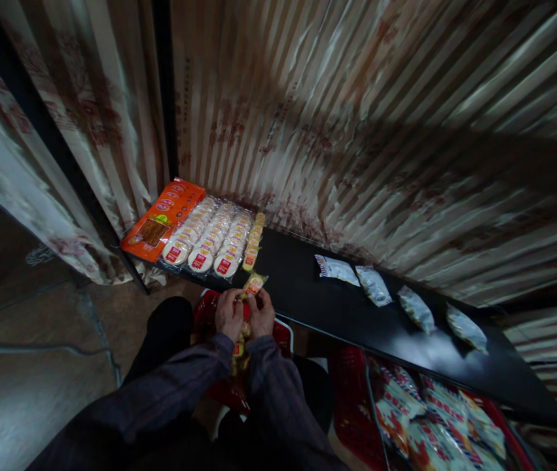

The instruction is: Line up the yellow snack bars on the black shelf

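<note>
My left hand point(229, 315) and my right hand point(262, 314) are close together, both pinched on a small yellow snack packet point(254, 283) that sticks up between them at the front edge of the black shelf point(307, 288). More small packets point(239, 350) hang below my hands, over a red basket point(281, 337). On the shelf's left end lie rows of round wrapped snacks point(209, 239), a column of small yellow packets point(253, 245) and an orange package point(163, 219).
Several clear snack bags point(374, 284) lie in a line along the shelf toward the right. A second red basket point(435, 425) full of red-and-white packets sits at lower right. A corrugated metal wall point(381, 131) stands behind the shelf; curtains point(62, 131) hang at left.
</note>
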`<state>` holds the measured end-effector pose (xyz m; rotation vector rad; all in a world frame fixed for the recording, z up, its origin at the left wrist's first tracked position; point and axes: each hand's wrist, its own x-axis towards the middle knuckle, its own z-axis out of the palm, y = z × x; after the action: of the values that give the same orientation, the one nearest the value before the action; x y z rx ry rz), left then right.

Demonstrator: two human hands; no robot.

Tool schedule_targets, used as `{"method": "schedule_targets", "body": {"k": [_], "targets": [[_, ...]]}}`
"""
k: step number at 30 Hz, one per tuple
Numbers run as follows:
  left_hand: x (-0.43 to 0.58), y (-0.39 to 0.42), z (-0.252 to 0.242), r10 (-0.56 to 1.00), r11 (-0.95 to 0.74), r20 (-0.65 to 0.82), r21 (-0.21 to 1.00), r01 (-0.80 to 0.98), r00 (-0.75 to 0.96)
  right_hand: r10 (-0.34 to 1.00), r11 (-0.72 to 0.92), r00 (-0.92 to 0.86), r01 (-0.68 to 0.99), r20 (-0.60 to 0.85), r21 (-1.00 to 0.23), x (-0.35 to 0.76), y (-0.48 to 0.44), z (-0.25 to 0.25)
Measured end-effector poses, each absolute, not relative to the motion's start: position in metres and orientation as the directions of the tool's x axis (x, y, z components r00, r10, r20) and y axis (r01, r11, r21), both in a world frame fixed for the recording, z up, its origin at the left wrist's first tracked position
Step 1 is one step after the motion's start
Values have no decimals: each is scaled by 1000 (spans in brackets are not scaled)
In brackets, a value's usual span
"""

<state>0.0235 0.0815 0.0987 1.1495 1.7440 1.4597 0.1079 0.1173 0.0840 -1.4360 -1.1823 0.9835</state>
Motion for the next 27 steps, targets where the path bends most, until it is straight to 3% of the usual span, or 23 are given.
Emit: {"method": "schedule_targets", "body": {"k": [27], "targets": [[11,107,85,932,-52,234,843,535,-278,984,26,155,379,91,-925,101,170,72]]}}
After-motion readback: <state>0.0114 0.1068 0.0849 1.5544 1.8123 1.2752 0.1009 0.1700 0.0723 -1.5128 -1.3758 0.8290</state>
